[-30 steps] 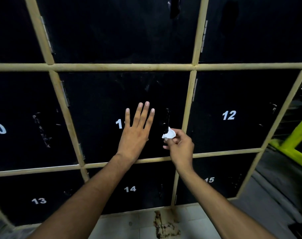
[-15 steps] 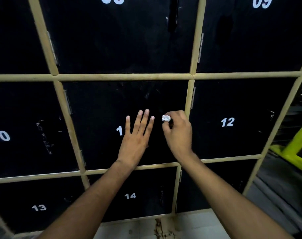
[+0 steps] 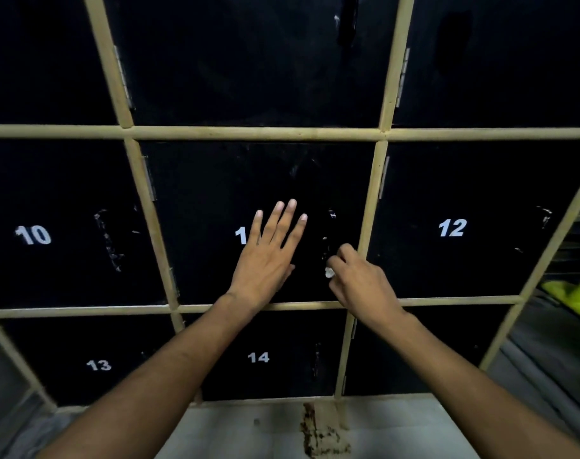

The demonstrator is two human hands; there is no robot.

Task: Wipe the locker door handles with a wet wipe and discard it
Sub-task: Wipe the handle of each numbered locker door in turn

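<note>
Slid lower down the handle (image 3: 328,226), right hand (image 3: 364,286) pinching the wipe (image 3: 329,272), left hand (image 3: 265,260) spread flat on the black locker door (image 3: 215,200), pale stained floor (image 3: 248,432) below.

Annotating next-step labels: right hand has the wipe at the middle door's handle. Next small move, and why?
Probably slide the wet wipe up the handle: the right hand pinches it at the handle's lower end, the upper stretch is uncovered, and the left hand lies flat on the door.

Single head-worn wide-angle view, close, facing forward and slightly down at the locker doors (image 3: 255,180); floor (image 3: 248,429) just below them.
</note>
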